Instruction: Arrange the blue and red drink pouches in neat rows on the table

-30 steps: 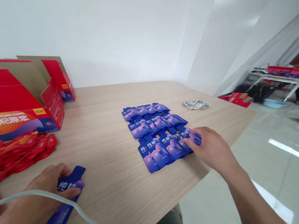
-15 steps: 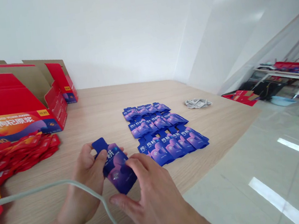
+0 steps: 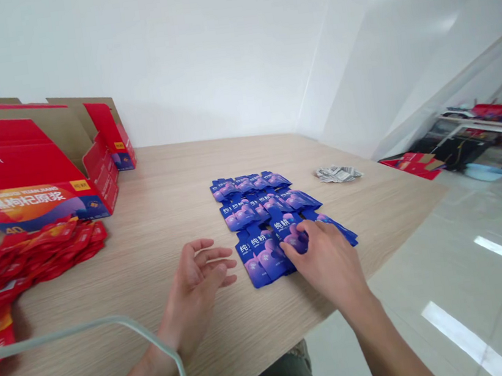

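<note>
Several blue-purple pouches lie in three overlapping rows on the wooden table. My right hand rests on the nearest row, its fingers curled and pinching a blue pouch down among the others. My left hand hovers just left of that row with fingers spread, palm turned inward, holding nothing. A pile of red pouches lies at the left.
Open red cartons stand at the back left, a smaller one behind them. A crumpled wrapper lies near the table's right edge. A pale cable crosses the foreground. Beyond the table's right edge is glossy floor with clutter.
Both hands held one blue pouch between them half a second ago. My right hand has carried it to the nearest row. My left hand let go and opened.
</note>
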### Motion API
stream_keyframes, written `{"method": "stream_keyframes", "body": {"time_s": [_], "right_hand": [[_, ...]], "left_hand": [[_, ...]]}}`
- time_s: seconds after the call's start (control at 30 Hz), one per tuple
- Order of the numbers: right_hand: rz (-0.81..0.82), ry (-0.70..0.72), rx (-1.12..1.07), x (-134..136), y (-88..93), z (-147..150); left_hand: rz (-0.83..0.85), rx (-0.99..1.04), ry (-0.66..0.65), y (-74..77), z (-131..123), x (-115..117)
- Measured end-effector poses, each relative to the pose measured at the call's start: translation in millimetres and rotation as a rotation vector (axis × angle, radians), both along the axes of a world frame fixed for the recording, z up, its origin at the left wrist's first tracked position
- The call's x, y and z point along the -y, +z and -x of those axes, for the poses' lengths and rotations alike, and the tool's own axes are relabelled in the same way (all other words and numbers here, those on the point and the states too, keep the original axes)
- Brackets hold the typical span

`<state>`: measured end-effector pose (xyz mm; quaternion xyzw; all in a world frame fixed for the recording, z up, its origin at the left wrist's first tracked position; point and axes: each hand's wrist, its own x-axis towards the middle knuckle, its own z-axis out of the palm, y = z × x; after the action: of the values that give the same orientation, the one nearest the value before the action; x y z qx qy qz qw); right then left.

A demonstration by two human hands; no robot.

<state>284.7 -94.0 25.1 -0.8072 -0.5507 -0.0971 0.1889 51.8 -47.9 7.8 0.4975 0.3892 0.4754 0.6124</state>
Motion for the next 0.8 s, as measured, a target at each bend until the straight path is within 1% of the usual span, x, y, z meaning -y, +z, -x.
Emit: {"method": "stream_keyframes", "body": {"time_s": [0.07,0.17,0.33,0.5,0.57,0.63,0.67,0.73,0.8], "right_hand": [[0.084,-0.023,0.041,-4.2,-4.1,-3.2],[0.144,-0.002,0.057,-6.7,-8.8,2.4],[0.181,0.021,0.132,-8.6,-12.3,8.1],[0.176,0.061,0.213,-5.1,-24.0,0.7],[0.085,0.072,0.257,-3.7,-28.3,-0.8],[-0.108,0.134,0.284,-3.1,-29.5,3.5],[-0.237,0.202,0.279,-3.0,-29.0,8.7],[-0.475,0.405,0.23,-2.9,-27.4,26.0],[-0.602,0.643,0.181,-2.5,-27.4,50.8]], "left_hand": [[-0.016,-0.028,0.015,-4.3,2.4,-0.7],[-0.034,-0.061,0.016,-5.7,4.5,0.3],[-0.051,-0.078,-0.012,-4.4,10.6,4.9],[-0.091,-0.082,-0.044,-9.2,30.1,15.7],[-0.111,-0.133,-0.025,-11.3,42.8,21.3],[-0.153,-0.223,0.017,-13.0,58.4,26.5],[-0.197,-0.292,0.041,-13.7,67.2,28.2],[-0.35,-0.494,0.092,-14.0,87.4,27.4],[-0.572,-0.769,0.143,-11.0,110.8,18.0]]}}
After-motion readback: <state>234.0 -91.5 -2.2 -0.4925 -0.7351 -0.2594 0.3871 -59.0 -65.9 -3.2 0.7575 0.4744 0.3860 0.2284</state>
